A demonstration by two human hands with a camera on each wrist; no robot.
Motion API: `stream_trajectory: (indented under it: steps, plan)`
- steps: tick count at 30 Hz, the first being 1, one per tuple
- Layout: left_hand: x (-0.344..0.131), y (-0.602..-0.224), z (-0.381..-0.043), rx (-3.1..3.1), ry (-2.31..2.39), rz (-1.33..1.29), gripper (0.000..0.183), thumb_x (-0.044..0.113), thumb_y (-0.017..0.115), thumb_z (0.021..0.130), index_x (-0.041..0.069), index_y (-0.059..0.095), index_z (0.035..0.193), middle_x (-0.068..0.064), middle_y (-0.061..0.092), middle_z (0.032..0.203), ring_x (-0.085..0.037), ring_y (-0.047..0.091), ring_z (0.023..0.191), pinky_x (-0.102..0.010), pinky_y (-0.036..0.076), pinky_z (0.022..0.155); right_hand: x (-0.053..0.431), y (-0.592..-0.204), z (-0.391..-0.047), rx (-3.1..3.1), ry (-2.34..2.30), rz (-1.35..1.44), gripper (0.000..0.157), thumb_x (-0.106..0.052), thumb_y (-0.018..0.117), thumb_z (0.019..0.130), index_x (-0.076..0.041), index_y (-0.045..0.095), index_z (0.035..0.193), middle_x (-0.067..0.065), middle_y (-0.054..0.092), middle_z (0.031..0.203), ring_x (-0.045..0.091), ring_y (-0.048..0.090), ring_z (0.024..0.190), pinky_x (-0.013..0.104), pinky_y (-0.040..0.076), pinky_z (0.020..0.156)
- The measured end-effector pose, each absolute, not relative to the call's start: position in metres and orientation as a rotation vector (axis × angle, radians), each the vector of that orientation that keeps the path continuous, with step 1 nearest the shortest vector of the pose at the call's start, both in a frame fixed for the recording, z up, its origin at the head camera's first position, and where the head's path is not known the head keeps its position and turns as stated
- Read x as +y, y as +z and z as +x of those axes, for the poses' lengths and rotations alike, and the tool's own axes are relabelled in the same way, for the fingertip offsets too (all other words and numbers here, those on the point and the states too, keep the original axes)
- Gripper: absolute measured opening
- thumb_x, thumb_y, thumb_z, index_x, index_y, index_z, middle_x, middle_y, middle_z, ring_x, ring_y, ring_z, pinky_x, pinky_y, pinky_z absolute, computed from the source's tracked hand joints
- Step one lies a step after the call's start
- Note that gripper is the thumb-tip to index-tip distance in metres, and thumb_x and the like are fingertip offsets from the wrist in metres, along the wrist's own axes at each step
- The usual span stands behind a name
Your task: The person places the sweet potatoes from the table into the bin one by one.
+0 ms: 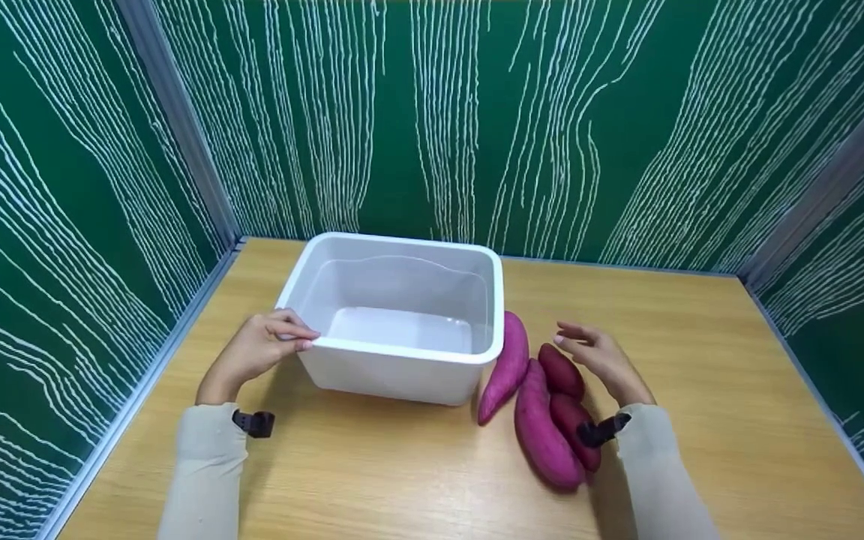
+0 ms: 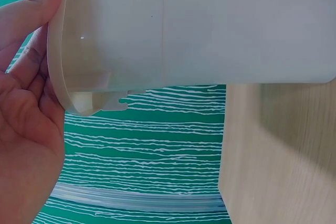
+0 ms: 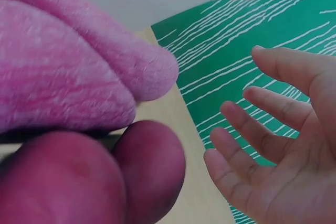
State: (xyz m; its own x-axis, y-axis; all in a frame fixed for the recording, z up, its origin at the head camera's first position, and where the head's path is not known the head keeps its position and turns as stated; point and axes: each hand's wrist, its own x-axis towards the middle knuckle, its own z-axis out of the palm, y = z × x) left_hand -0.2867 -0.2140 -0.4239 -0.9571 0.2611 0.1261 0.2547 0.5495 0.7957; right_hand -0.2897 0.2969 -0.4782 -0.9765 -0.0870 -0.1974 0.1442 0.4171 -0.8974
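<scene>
A white plastic bin stands on the table, its inside bare as far as the head view shows. At its front left corner my left hand pinches the rim between thumb and fingers; the left wrist view has the same grip on the bin's edge. To the right of the bin lie two long pink sweet potatoes and two shorter dark red ones. My right hand is just beside them, fingers spread and relaxed, holding nothing. In the right wrist view a gap separates the fingers from the dark red sweet potato.
Green panels with white wavy lines enclose the wooden table at the back and both sides. Metal strips run along the panel corners. One pink sweet potato lies close against the bin's right side.
</scene>
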Motion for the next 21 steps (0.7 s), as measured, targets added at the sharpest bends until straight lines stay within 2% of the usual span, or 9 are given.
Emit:
stream_trajectory:
  steps: [11, 17, 21]
  plan:
    - [-0.214, -0.425, -0.285, 2.760, 1.414, 0.450, 0.016, 0.007, 0.073, 0.084, 0.014, 0.078, 0.096, -0.005, 0.067, 0.098, -0.025, 0.053, 0.103, -0.043, 0.046, 0.094, 0.307, -0.499, -0.287, 2.384, -1.629, 0.117, 0.064, -0.031, 0.053, 0.098, -0.004, 0.027, 0.150, 0.024, 0.029, 0.153, 0.036, 0.033, 0.139, 0.050, 0.026, 0.114]
    - [-0.214, -0.425, -0.286, 2.766, 1.417, 0.463, 0.016, 0.006, 0.073, 0.083, 0.014, 0.079, 0.095, -0.004, 0.066, 0.096, -0.024, 0.053, 0.100, -0.038, 0.047, 0.089, 0.312, -0.513, -0.288, 2.349, -1.637, 0.146, 0.070, -0.033, 0.055, 0.097, -0.002, 0.023, 0.151, 0.026, 0.027, 0.153, 0.038, 0.031, 0.140, 0.047, 0.022, 0.116]
    - [-0.213, -0.423, -0.285, 2.778, 1.405, 0.461, 0.016, 0.007, 0.073, 0.083, 0.014, 0.079, 0.096, -0.004, 0.066, 0.096, -0.023, 0.052, 0.101, -0.037, 0.047, 0.088, 0.313, -0.520, -0.289, 2.330, -1.645, 0.166, 0.072, -0.033, 0.057, 0.096, 0.000, 0.023, 0.151, 0.027, 0.030, 0.152, 0.037, 0.037, 0.137, 0.046, 0.026, 0.114]
